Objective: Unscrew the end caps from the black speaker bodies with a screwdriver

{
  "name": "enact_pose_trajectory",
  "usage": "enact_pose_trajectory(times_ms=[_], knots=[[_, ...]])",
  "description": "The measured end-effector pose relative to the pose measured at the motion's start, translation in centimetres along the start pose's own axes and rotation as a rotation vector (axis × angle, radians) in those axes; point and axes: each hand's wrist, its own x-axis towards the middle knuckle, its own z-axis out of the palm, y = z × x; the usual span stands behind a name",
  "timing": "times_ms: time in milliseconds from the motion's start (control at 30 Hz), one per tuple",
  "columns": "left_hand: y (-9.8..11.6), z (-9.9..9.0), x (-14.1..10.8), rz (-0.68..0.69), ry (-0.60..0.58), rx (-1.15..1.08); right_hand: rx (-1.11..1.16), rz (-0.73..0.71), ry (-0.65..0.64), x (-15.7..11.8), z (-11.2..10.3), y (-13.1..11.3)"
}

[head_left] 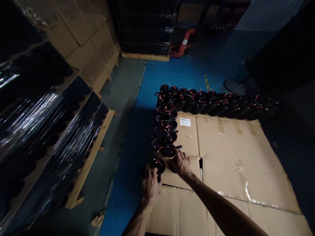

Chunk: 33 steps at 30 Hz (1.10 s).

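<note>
Black round housings, open at the top with thin red and yellow wires inside, stand in rows on flattened cardboard point(226, 144). My left hand point(151, 183) is closed around one such housing point(159, 166) at the near end of the left row. My right hand point(182, 163) is curled with its fingers round a dark housing point(173, 166), mostly hidden under the palm. Its fingertips lie close to another housing point(169, 150) with a short side tab. Beyond them the double row point(161, 120) runs away from me and turns right.
A white label marked P301 point(185, 122) lies on the cardboard. On the left, film-wrapped black goods stand on a wooden pallet point(91, 157), with cardboard boxes point(86, 55) behind. A red pallet jack point(183, 44) stands at the back on the blue floor point(157, 72).
</note>
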Motion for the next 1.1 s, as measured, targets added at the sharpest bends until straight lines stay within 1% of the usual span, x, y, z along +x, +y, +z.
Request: enact_pose_trajectory(times_ms=[133, 267, 367, 500, 600, 800, 933, 1033, 1100], knots=[[0.8, -1.3, 0.4, -0.03, 0.032, -0.008, 0.041, 0.028, 0.088, -1.8, -0.4, 0.9], [1.1, -2.1, 1.1, -0.023, 0.066, 0.0, 0.09, 0.055, 0.166, -3.3, 0.4, 0.6], [1.2, -1.9, 1.9, -0.011, 0.085, 0.013, 0.137, 0.052, 0.203, -3.5, 1.6, -0.5], [1.2, -1.1, 2.8, -0.013, 0.089, 0.035, 0.198, 0.047, 0.227, -3.3, 3.1, -2.0], [1.0, -0.7, 3.0, -0.035, 0.08, 0.047, 0.244, 0.033, 0.227, -3.7, 3.1, -2.5], [0.6, -1.1, 2.7, -0.068, 0.077, 0.036, 0.33, -0.01, 0.164, -5.6, 1.6, -2.6], [0.4, -1.1, 2.8, -0.082, 0.098, 0.017, 0.377, -0.042, 0.13, -5.9, 1.9, -2.9], [0.2, -0.8, 2.9, -0.077, 0.103, -0.003, 0.414, -0.035, 0.109, -5.8, 2.4, -2.9], [0.2, -0.7, 2.7, -0.074, 0.102, -0.021, 0.442, -0.021, 0.088, -5.8, 2.3, -2.7]])
